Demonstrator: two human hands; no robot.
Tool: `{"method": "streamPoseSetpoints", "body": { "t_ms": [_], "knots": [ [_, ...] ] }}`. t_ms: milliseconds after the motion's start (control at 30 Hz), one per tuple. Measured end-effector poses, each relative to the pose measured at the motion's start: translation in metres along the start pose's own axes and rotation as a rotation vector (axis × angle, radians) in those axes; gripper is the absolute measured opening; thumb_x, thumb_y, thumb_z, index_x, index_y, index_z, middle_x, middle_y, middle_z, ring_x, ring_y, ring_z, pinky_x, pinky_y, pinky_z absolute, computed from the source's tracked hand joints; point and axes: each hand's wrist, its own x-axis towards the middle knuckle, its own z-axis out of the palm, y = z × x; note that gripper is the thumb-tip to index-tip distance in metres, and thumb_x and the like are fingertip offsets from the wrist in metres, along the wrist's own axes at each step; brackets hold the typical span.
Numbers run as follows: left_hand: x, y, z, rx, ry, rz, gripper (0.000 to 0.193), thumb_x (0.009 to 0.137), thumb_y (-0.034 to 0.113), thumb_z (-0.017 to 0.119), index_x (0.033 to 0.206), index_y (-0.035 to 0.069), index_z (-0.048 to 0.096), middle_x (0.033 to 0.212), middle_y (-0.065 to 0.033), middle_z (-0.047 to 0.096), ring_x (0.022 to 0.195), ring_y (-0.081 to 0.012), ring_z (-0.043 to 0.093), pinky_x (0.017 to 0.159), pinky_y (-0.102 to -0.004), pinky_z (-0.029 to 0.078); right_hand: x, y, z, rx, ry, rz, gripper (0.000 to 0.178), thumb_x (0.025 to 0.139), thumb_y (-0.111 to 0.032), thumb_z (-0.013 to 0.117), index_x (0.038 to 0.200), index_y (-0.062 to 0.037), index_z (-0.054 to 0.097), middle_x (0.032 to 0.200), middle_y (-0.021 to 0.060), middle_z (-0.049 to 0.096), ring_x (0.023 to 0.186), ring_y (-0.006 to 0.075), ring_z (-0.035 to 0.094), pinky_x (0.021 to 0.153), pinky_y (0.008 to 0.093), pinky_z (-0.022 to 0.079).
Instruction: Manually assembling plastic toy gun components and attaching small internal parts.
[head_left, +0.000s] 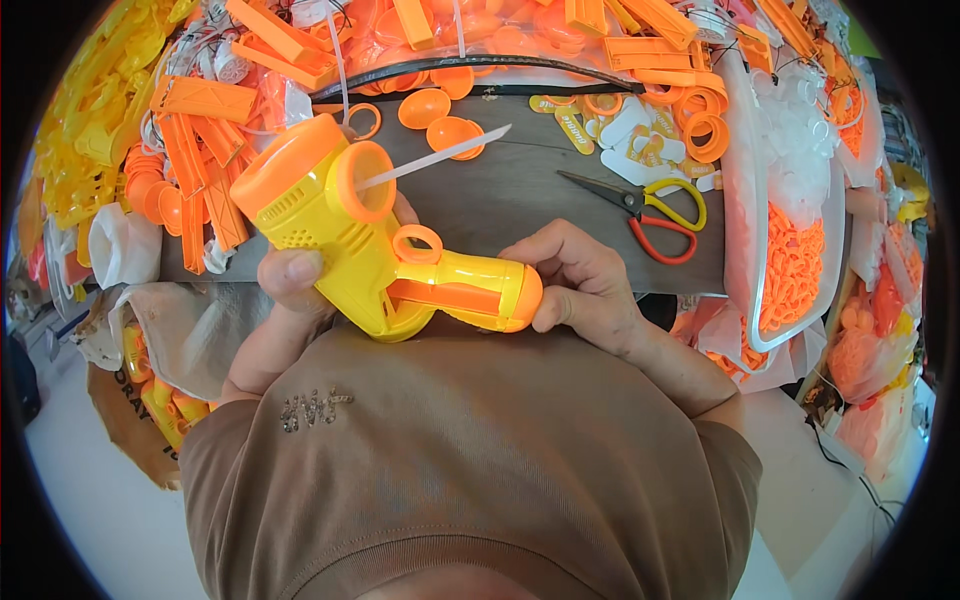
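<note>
A yellow and orange plastic toy gun (345, 245) is held tilted above the front edge of the dark work surface. My left hand (295, 275) is closed round its yellow body, thumb on the near side, other fingers mostly hidden behind. With thumb and fingers, my right hand (585, 275) pinches the orange end (527, 298) of the handle. A thin whitish tube (440, 157) sticks out past the orange round opening (362, 182) towards the upper right. On the handle's upper side is a small orange ring (418, 232).
Scissors (645, 205) with yellow and red grips lie right of centre. Behind them are stickers (640, 140) and orange rings (705, 138). Orange cups (425, 109) and strips (203, 100) lie at the back and left. A clear-walled bin (752, 285) holds small orange parts.
</note>
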Motion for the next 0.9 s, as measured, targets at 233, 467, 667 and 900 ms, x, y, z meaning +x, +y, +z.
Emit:
{"method": "streamPoseSetpoints", "body": {
  "t_ms": [233, 467, 667, 900],
  "knots": [
    [0.003, 0.001, -0.004, -0.016, -0.034, 0.015, 0.089, 0.057, 0.048, 0.068, 0.125, -0.001, 0.039, 0.094, -0.0207, 0.057, 0.065, -0.0270, 0.060, 0.052, -0.0353, 0.052, 0.005, -0.002, 0.003, 0.036, -0.016, -0.013, 0.050, 0.079, -0.026, 0.071, 0.111, 0.0034, 0.047, 0.109, 0.0187, 0.060, 0.088, 0.0233, 0.065, 0.077, 0.0351, 0.055],
    [0.022, -0.002, -0.005, -0.057, 0.056, 0.060, 0.067, 0.072, 0.038, 0.057, 0.123, -0.004, 0.043, 0.103, -0.0208, 0.057, 0.086, -0.0294, 0.061, 0.075, -0.0393, 0.052, 0.023, -0.006, -0.010, 0.151, 0.044, 0.001, 0.050, 0.085, -0.030, 0.064, 0.114, 0.0053, 0.045, 0.103, 0.0180, 0.061, 0.079, 0.0258, 0.067, 0.072, 0.0421, 0.057],
    [0.037, 0.013, -0.004, -0.176, 0.035, 0.100, 0.052, 0.073, 0.019, 0.060, 0.117, -0.005, 0.049, 0.099, -0.0157, 0.063, 0.083, -0.0223, 0.065, 0.073, -0.0330, 0.055, 0.028, -0.029, 0.007, -0.210, 0.170, -0.070, 0.035, 0.091, -0.013, 0.055, 0.116, 0.0080, 0.046, 0.098, 0.0172, 0.062, 0.073, 0.0231, 0.065, 0.069, 0.0328, 0.055],
    [0.044, 0.021, 0.006, 0.178, -0.087, 0.088, 0.054, 0.067, 0.012, 0.071, 0.115, -0.003, 0.052, 0.099, -0.0122, 0.064, 0.086, -0.0183, 0.064, 0.074, -0.0312, 0.052, 0.022, -0.029, -0.016, -0.798, 0.148, 0.075, 0.031, 0.091, -0.006, 0.049, 0.119, 0.0048, 0.047, 0.088, 0.0131, 0.063, 0.065, 0.0174, 0.062, 0.063, 0.0271, 0.050]
  ]
}}
